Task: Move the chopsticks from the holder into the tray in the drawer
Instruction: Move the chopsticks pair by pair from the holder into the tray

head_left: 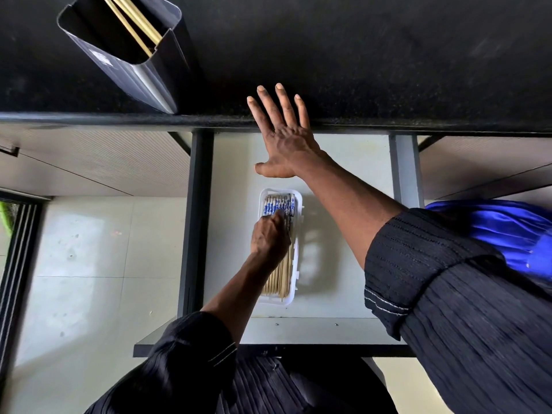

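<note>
tray (294, 297): white, on the floor of the open drawer (233, 174). chopsticks (279, 274) lie packed lengthwise inside it, blue-patterned ends away from the person. holder (125, 55): far left of the tray, up on the black bench (388, 55), a few sticks left inside. left hand (270, 234): fingers pressed together on the bundle in the tray. right hand (283, 135): beyond the tray, fingers spread flat on the bench edge. handling: likely light, stiff, smooth, prone to roll; best gripped mid-length.

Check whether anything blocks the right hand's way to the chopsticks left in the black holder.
Nothing visible does. The open right hand rests on the black countertop's edge; bare counter lies between it and the black ribbed holder, whose open top shows pale wooden chopsticks.
</note>
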